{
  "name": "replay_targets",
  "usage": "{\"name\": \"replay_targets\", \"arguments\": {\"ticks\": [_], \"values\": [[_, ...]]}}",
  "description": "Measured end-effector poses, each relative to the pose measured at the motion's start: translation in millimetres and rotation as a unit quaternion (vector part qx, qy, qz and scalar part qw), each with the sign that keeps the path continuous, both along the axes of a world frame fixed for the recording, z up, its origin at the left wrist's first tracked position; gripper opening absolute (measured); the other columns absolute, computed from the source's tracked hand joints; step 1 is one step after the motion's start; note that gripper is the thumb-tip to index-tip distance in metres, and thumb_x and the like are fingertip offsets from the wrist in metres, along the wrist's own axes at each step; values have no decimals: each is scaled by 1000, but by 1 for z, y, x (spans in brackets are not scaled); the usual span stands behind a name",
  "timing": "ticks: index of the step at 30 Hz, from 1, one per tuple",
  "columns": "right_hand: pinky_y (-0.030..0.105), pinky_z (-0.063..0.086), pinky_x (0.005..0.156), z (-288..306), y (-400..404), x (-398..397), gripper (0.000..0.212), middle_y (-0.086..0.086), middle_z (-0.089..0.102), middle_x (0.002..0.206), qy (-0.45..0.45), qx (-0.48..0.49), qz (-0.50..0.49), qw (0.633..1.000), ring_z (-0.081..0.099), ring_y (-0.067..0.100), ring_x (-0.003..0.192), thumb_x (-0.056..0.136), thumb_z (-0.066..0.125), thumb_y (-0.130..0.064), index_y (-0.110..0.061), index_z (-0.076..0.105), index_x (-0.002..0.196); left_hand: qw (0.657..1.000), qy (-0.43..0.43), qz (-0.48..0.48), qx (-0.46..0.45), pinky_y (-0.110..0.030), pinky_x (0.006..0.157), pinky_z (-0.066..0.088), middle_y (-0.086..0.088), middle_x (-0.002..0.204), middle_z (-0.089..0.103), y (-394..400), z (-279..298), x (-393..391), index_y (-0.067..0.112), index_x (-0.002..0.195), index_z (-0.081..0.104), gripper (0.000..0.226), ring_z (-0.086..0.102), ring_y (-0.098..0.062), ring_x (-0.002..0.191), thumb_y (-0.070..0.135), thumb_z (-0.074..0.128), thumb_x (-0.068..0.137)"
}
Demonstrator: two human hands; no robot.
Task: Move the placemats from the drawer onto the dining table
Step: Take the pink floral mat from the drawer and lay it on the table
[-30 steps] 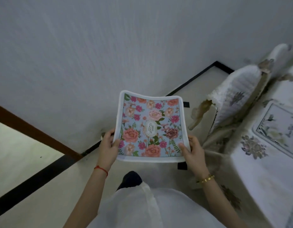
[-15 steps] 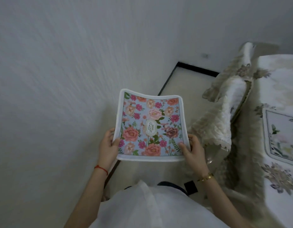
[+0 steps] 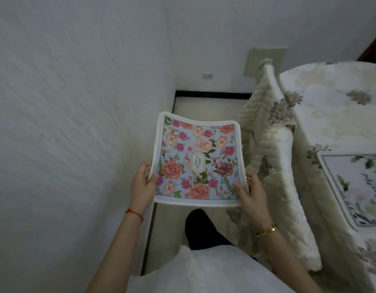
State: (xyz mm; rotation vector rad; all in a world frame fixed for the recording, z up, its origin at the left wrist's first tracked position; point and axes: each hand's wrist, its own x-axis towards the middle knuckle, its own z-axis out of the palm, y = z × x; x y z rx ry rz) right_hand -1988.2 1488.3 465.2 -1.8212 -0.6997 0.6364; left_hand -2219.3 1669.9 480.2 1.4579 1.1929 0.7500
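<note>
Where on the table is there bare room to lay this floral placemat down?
The tablecloth is bare on the far side, beyond the pale placemat already lying at the near right. The covered chair crowds the table's left edge. Both hands hold the floral placemat.

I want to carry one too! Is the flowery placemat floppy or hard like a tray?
Probably bendy, not hard: the flowery placemat sags in the middle while the left hand and right hand grip its near corners. It likely feels light, since fingertips alone hold it up. It probably won't break if dropped.
</note>
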Motion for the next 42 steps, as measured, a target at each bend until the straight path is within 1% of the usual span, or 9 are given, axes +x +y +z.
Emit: {"name": "replay_targets", "arguments": {"ticks": [5, 10, 15, 23, 27, 30, 35, 39, 42], "values": [[22, 57, 76, 11, 86, 72, 27, -5, 65, 111, -11, 3, -34, 999, 65, 4, 95, 92, 62, -17, -21, 49, 116, 999, -4, -32, 6, -42, 80, 59, -7, 110, 68, 104, 7, 86, 12, 119, 53, 28, 69, -20, 97, 1, 53, 93], [27, 57, 77, 17, 164, 142, 28, -10, 66, 108, -14, 1, -68, 998, 67, 3, 95, 92, 63, -21, -23, 49, 117, 998, -12, -61, -1, -40, 77, 60, -8, 111, 67, 196, 14, 169, 12, 120, 53, 28, 68, -21, 96, 3, 53, 94], [14, 54, 68, 17, 218, 195, 25, -13, 66, 104, -23, -6, -122, 992, 66, -4, 88, 93, 62, -21, -23, 50, 114, 994, -14, -102, -21, -36, 76, 60, -6, 110, 68, 269, 13, 248, 10, 123, 53, 30, 68, -18, 95, 2, 53, 94], [32, 60, 72, -2, 295, 293, 27, -6, 68, 107, -13, -6, -267, 964, 69, 6, 91, 92, 62, -25, -21, 49, 116, 970, -19, -244, -9, -19, 65, 57, 6, 101, 66, 381, 11, 415, 19, 112, 54, 24, 68, 1, 80, 2, 50, 95], [16, 55, 65, 9, 326, 333, 26, -15, 65, 103, -16, 7, -354, 935, 66, -6, 87, 93, 60, -24, -24, 47, 117, 941, -19, -338, 2, -26, 66, 59, 2, 102, 68, 424, 21, 506, 26, 104, 56, 25, 70, -10, 86, 4, 51, 95], [15, 56, 65, 16, 337, 350, 29, -15, 67, 99, 3, 22, -411, 911, 67, -6, 84, 91, 63, -26, -21, 49, 117, 916, -6, -401, 22, -26, 67, 59, 0, 106, 68, 442, 26, 572, 18, 113, 56, 24, 70, -13, 89, 4, 50, 95], [31, 59, 74, 19, 333, 380, 31, -3, 71, 107, 13, 45, -508, 860, 70, 9, 93, 91, 65, -21, -17, 51, 119, 871, -13, -491, 12, -24, 65, 59, -1, 105, 68, 443, 28, 663, 13, 117, 55, 26, 70, -9, 86, 1, 52, 94], [27, 59, 71, 23, 314, 415, 28, 0, 71, 103, 15, 33, -549, 835, 71, 8, 89, 93, 61, -20, -19, 47, 118, 843, -14, -538, -10, -33, 72, 60, -5, 108, 68, 420, 20, 727, 12, 117, 54, 25, 70, -17, 92, 2, 53, 94], [22, 58, 68, 23, 293, 440, 31, -4, 71, 98, -2, 5, -570, 822, 70, 4, 84, 94, 60, -22, -19, 45, 121, 823, -17, -567, -22, -29, 70, 60, -4, 107, 66, 391, 18, 772, 11, 117, 53, 24, 69, -15, 92, 2, 52, 94]]}}
